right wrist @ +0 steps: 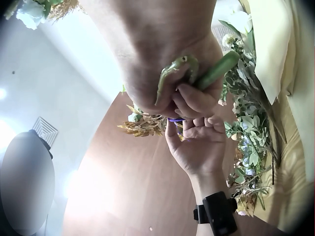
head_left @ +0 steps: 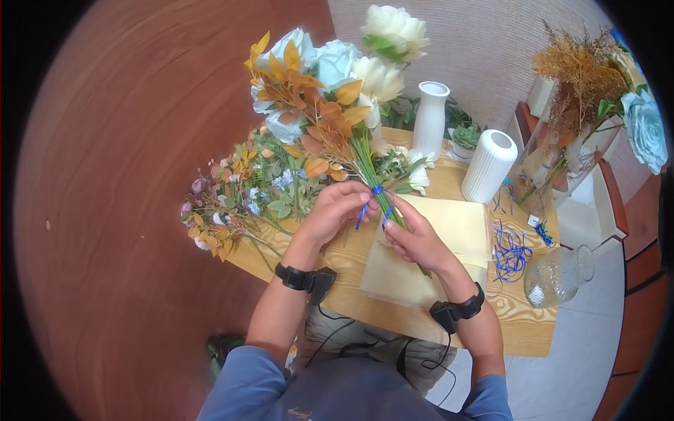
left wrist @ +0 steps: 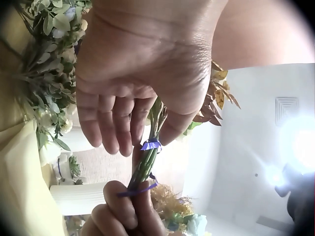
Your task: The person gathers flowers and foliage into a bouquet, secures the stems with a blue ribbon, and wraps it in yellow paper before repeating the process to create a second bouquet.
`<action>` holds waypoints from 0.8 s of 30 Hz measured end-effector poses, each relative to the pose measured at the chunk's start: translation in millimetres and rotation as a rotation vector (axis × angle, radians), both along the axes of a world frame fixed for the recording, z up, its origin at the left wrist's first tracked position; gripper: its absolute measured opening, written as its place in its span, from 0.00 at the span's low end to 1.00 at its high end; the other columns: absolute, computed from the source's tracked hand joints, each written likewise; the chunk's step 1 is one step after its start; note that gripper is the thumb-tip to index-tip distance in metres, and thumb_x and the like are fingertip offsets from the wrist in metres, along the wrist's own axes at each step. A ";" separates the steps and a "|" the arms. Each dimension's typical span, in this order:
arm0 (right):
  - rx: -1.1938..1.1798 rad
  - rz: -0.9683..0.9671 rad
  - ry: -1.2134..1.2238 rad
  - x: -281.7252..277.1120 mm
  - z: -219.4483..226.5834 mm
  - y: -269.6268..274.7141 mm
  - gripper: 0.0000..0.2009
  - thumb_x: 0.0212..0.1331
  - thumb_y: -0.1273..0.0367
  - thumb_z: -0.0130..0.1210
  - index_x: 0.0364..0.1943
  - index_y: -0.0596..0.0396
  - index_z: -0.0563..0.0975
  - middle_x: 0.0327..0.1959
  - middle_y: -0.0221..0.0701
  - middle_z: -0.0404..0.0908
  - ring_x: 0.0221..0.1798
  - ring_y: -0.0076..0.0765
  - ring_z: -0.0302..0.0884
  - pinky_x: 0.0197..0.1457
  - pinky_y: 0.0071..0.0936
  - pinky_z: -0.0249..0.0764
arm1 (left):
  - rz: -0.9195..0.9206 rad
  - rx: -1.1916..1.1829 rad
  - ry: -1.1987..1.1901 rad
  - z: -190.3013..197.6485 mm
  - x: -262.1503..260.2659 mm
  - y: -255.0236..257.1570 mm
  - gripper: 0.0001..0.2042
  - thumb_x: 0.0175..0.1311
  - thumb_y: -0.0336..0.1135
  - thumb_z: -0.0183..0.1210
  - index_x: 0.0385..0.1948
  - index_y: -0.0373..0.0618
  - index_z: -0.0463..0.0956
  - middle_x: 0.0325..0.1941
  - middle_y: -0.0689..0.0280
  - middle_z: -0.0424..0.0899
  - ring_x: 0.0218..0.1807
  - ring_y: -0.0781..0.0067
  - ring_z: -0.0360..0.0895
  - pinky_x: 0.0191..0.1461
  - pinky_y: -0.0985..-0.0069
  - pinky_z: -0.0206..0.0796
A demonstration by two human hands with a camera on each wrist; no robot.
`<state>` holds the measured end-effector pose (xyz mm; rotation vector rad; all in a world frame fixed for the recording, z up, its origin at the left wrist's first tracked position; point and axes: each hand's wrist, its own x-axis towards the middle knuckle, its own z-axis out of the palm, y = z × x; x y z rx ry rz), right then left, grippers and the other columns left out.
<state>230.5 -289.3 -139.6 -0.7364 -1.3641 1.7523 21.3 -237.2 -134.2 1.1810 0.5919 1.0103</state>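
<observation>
A bouquet of artificial flowers [head_left: 337,63], with pale blue and cream blooms and orange-brown leaves, slants upward over the table. Blue ribbon [head_left: 378,189] circles its green stems, and loose tails hang below the knot. My left hand [head_left: 338,210] pinches the stems between thumb and forefinger right at this tie; its other fingers extend alongside in the left wrist view. Lower down, my right hand [head_left: 420,238] grips the stems with curled fingers, a ribbon tail beside its thumb. Cut stem ends [right wrist: 219,71] stick out of that fist in the right wrist view.
Yellowish wrapping paper [head_left: 449,224] lies under the hands on the wooden table [head_left: 519,330]. More flowers [head_left: 260,175] lie at left. Two white vases [head_left: 489,167] stand behind. At right are tangled blue ribbon [head_left: 512,252], a glass vase [head_left: 554,277] and a dried arrangement [head_left: 579,77].
</observation>
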 end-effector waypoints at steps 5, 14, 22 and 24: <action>-0.005 -0.016 -0.019 -1.3 1.3 -0.4 0.28 0.68 0.67 0.47 0.71 0.44 0.53 0.26 0.23 0.67 0.16 0.13 0.56 0.17 0.13 0.53 | 0.010 0.006 0.009 0.4 0.6 -1.5 0.08 0.64 0.31 0.55 0.40 0.38 0.75 0.35 0.60 0.82 0.38 0.70 0.80 0.41 0.75 0.73; -0.053 0.005 0.002 0.4 5.3 -0.8 0.26 0.69 0.66 0.46 0.69 0.43 0.55 0.26 0.23 0.66 0.16 0.13 0.55 0.16 0.13 0.51 | -0.021 -0.093 -0.192 -5.9 19.7 1.2 0.12 0.64 0.29 0.54 0.47 0.36 0.75 0.40 0.60 0.82 0.36 0.71 0.79 0.43 0.73 0.73; -0.077 0.032 0.021 2.2 3.8 0.9 0.26 0.69 0.66 0.47 0.70 0.42 0.55 0.26 0.23 0.65 0.16 0.13 0.54 0.16 0.12 0.50 | 0.023 -0.022 -0.117 -19.7 10.4 7.1 0.08 0.65 0.29 0.55 0.41 0.36 0.78 0.40 0.60 0.82 0.39 0.73 0.78 0.43 0.75 0.71; -0.072 0.014 0.011 2.0 3.0 0.8 0.27 0.68 0.66 0.47 0.70 0.42 0.54 0.25 0.23 0.65 0.16 0.12 0.54 0.15 0.12 0.50 | 0.045 0.019 -0.091 -20.7 9.3 7.8 0.08 0.66 0.29 0.54 0.40 0.36 0.79 0.38 0.61 0.82 0.38 0.74 0.78 0.43 0.76 0.71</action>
